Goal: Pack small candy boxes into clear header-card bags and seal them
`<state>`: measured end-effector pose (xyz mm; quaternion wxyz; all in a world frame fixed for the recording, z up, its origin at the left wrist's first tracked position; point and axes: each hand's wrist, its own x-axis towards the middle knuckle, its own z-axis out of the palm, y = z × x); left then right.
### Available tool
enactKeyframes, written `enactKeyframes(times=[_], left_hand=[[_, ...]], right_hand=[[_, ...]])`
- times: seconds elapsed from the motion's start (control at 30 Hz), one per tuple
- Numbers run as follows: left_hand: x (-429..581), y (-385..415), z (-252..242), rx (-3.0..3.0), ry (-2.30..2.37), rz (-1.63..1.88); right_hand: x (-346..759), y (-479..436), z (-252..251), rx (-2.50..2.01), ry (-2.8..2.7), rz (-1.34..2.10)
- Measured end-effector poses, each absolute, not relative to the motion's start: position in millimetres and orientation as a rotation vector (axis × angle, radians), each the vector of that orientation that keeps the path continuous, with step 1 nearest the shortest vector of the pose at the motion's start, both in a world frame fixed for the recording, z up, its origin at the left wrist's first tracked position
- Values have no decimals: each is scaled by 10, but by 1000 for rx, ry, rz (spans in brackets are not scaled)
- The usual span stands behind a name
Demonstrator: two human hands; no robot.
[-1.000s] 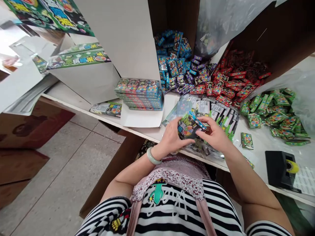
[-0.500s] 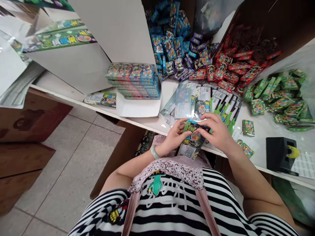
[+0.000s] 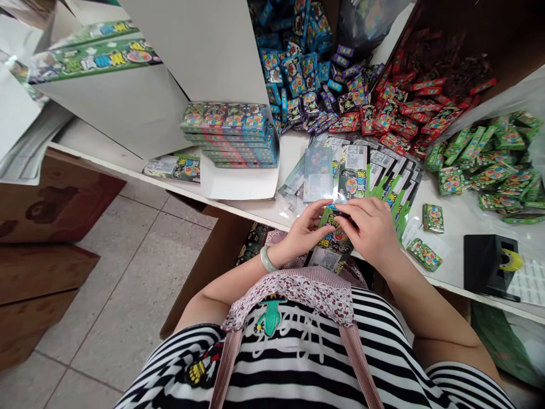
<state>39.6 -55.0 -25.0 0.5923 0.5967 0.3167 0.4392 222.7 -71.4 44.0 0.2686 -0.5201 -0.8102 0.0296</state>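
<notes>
Both my hands hold a printed plastic packet (image 3: 334, 247) at the near edge of the white table (image 3: 255, 207). My left hand (image 3: 307, 230) grips its left side with curled fingers. My right hand (image 3: 369, 230) pinches its top, where small boxes sit inside; its lower end with a white label hangs towards my body. Just beyond my hands lies a fanned row of flat empty packets (image 3: 374, 170).
Heaps of small boxes lie at the back: blue (image 3: 293, 62), red (image 3: 421, 96), green (image 3: 489, 165). A stack of filled packets (image 3: 230, 136) rests left on a white card. Two loose green boxes (image 3: 433, 217) and a black tape dispenser (image 3: 491, 267) sit right. White cartons (image 3: 128, 108) stand left.
The packet has dropped from in front of the table to its near edge and turned long-ways towards me. Both hands have come lower and closer with it.
</notes>
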Motion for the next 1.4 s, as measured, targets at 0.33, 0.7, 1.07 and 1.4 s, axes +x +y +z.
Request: enactKeyframes(times=[0.33,0.7,1.07,1.4], left_hand=[[315,-599,-292,1438,823,963],[335,-493,-223,1379,753,961],[466,-349,-66,1398,802,1162],[536,-411,14,1196,888,1113]], right_hand=[[2254,-646,424,-1354,-2284,317],[2423,-1128,-20,-1492,-1332,587],[2238,-1054,-8,-1494,-1127,668],[2456,-919,235,-1368,-1497,717]])
